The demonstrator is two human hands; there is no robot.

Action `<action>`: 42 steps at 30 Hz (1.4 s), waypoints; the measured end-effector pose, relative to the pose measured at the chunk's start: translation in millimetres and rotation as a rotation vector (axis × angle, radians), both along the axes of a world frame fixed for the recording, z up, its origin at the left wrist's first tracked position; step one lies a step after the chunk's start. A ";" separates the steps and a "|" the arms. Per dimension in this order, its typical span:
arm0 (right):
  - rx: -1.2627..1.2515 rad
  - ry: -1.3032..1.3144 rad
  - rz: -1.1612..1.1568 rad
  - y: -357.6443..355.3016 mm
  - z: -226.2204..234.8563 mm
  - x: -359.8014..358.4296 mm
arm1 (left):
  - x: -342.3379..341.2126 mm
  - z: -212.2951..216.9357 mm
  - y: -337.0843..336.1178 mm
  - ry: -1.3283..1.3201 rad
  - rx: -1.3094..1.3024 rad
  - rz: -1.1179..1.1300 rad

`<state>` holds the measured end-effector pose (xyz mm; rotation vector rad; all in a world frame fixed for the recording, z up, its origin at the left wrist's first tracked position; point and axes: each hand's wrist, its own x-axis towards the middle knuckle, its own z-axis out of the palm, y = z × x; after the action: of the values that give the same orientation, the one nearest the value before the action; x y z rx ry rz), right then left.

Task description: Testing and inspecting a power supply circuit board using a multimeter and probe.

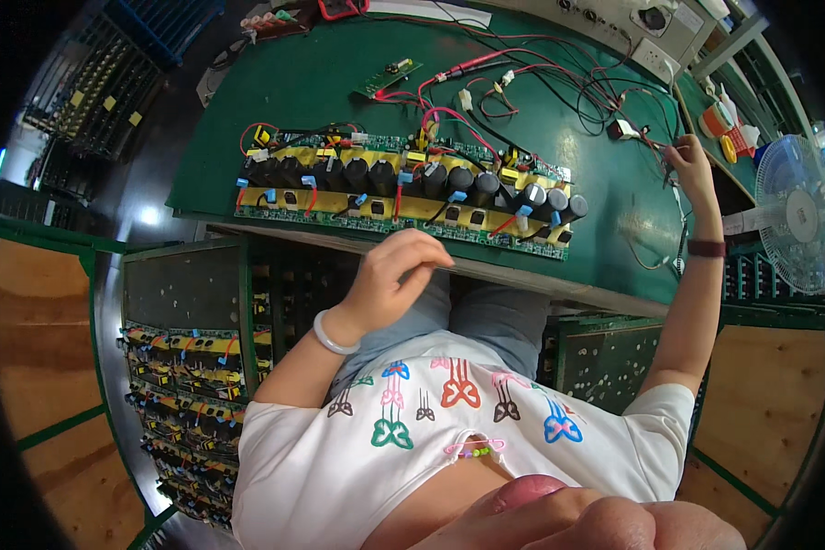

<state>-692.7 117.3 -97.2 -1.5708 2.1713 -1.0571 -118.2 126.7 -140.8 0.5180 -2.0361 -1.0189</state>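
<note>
A long green circuit board with a row of black capacitors, yellow parts and blue connectors lies along the near side of the green table. Just in front of it, by the table's near edge, hovers my left hand, its fingers loosely bent, with nothing visible in them. At the table's right side my right hand is raised, fingertips closed on a thin dark cable. Its fingers partly hide the grip. Pink and red wires run from the long board to a small green board behind it.
Tangled leads spread over the table's far right. A grey instrument box with knobs and a socket stands at the back. To the right are a clear-bladed fan and an orange-white roll. A rack of boards stands lower left.
</note>
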 end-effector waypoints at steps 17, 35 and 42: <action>-0.226 -0.907 0.233 55.9 65.2 204.1 | -145.4 10.7 30.9 0.164 0.875 -0.956; -0.279 -1.098 0.384 97.8 -33.0 216.7 | -49.0 -21.8 4.2 0.039 -0.010 -0.189; -0.334 -1.055 0.352 100.1 -62.0 250.5 | -73.5 -33.7 2.5 0.119 -0.020 -0.095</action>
<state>-442.1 217.4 -159.2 -1.0243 1.0174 -1.6512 -191.6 129.2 -174.4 0.3449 -1.9779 -1.0593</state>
